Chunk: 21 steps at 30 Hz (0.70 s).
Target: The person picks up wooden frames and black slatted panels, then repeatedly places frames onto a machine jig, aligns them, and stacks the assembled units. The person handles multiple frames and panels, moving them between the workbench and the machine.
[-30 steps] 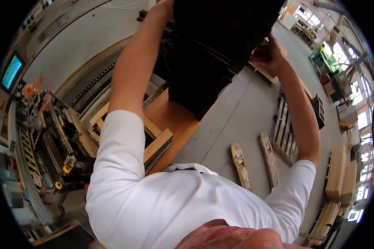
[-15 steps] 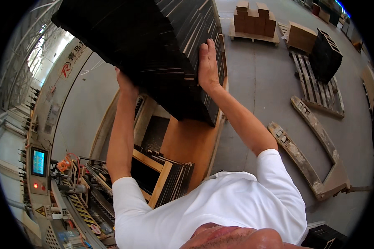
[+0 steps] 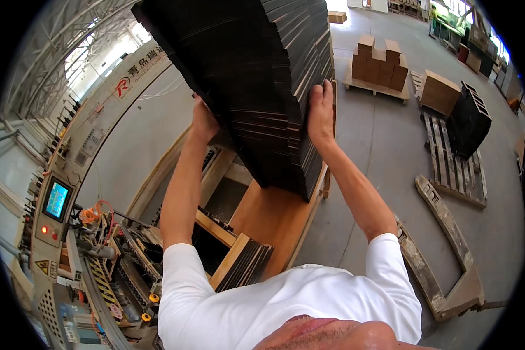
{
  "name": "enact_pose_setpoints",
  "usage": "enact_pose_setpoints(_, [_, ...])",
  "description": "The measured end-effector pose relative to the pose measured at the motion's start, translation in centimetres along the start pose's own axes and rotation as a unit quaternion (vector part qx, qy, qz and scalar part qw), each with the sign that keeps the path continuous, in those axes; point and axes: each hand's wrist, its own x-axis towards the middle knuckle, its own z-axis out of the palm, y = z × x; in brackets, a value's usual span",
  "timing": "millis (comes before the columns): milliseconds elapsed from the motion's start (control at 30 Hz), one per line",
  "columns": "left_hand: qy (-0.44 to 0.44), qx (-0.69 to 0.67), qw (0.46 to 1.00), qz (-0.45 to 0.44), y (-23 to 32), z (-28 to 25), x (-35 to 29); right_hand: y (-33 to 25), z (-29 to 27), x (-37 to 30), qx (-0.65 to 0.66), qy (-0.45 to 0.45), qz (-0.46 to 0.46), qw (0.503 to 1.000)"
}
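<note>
A tall stack of black boards (image 3: pixel 233 87) with uneven, layered edges stands in front of me on an orange-brown wooden surface (image 3: pixel 268 213). Against its left side rests my left hand (image 3: pixel 204 121), open, its fingers pointing up and partly hidden by the stack's edge. My right hand (image 3: pixel 321 116) lies flat on the right side, fingers stretched upward. The stack is between my two palms. Closer to my body, a lower group of black-faced boards with pale wood edges (image 3: pixel 245 262) leans beside the wooden surface.
To the left are a machine frame with a lit screen (image 3: pixel 56 199), rails and cables. On the right lie pallet-truck forks (image 3: pixel 446 224) and a slatted pallet (image 3: pixel 455 154) bearing a black stack (image 3: pixel 471 122). Brown stacked pieces (image 3: pixel 379 67) stand on a pallet farther off.
The view has turned, so the stack, my hands and the surroundings appear lower, with the stack and hands farther right. Both hands remain against the stack's sides.
</note>
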Motion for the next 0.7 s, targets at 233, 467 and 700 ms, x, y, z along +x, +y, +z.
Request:
enact_pose_setpoints(233, [-0.067,-0.053,0.977,0.197,10.9,2.4,4.0,-6.5,0.4,2.1,0.053,-0.002,-0.089,0.995])
enact_pose_setpoints(467, [-0.027,0.018,0.976,0.213,18.4,7.6,6.0,-7.2,1.3,3.7,0.010,-0.036,-0.128,0.991])
enact_pose_setpoints(700, [-0.040,0.064,0.957,0.281,18.7,5.7,8.7,-6.9,2.2,4.0,0.006,-0.048,-0.123,0.991])
